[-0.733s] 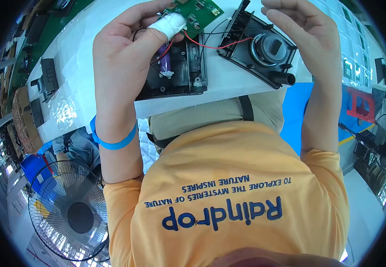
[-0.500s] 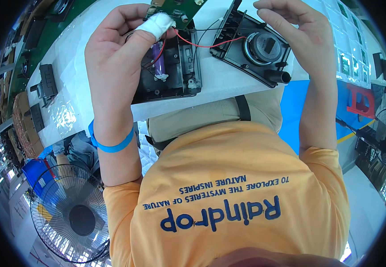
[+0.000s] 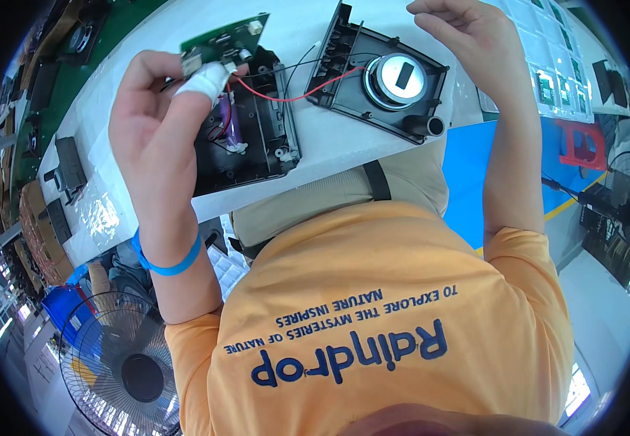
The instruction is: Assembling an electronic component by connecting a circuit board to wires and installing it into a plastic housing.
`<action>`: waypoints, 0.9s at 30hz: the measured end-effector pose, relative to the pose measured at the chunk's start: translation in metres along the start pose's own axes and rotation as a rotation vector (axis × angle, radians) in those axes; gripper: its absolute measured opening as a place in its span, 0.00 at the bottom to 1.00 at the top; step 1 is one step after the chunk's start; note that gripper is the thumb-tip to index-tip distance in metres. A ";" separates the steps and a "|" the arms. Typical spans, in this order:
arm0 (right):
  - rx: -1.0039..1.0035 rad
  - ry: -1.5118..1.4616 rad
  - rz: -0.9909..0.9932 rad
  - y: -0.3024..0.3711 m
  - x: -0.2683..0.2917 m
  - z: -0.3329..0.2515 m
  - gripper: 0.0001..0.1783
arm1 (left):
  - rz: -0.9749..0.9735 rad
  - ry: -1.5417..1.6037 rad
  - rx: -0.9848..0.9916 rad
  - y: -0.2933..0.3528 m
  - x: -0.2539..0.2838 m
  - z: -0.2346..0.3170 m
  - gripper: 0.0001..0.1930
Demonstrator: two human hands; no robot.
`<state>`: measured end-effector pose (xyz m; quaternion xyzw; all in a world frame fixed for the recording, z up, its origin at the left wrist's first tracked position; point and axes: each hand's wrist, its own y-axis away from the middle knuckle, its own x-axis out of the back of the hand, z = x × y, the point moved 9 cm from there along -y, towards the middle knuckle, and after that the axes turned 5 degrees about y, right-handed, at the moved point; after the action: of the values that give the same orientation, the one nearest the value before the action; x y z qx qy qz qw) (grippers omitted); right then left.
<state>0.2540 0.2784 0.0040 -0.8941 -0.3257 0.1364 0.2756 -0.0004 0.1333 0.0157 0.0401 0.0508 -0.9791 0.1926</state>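
My left hand (image 3: 159,120), its thumb wrapped in white, grips a green circuit board (image 3: 220,40) by its near edge. The board is tilted above a black plastic case (image 3: 257,156) lying open on the table. Inside that case a purple cylindrical battery cell (image 3: 231,123) shows, partly behind my hand and wires. A red wire (image 3: 293,98) and a black one run from the board toward a second black housing half (image 3: 337,102) with a round speaker (image 3: 400,81). Beyond this half, my right hand (image 3: 471,33) hovers with thumb and forefinger apart, nothing visible between them.
A white covered table (image 3: 122,109) carries everything. At its left lies a black part (image 3: 70,167) near clear plastic film (image 3: 101,214). To the right is a clear tray (image 3: 580,109) with green boards. A red stool (image 3: 582,144) stands beyond, and a fan (image 3: 140,378) at lower left.
The view has shifted, so the table things sit further left and lower. My left hand has brought the board leftward, and more of the board shows. My right hand keeps a similar pose.
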 end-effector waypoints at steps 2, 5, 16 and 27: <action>-0.316 0.526 -0.009 -0.008 -0.008 -0.003 0.10 | -0.044 0.000 -0.071 0.004 0.007 -0.002 0.08; -0.632 1.038 0.009 -0.003 0.012 -0.002 0.11 | -0.039 -0.076 -0.188 0.010 -0.002 0.012 0.09; -0.604 1.119 -0.088 -0.031 0.010 -0.013 0.13 | -0.058 0.014 -0.054 0.004 -0.008 0.002 0.29; -0.449 1.157 -0.474 0.045 -0.039 -0.040 0.44 | -0.046 0.011 -0.089 -0.003 -0.004 0.001 0.24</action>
<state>0.2643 0.2077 0.0123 -0.7630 -0.3333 -0.5013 0.2357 0.0019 0.1372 0.0173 0.0357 0.0964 -0.9798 0.1716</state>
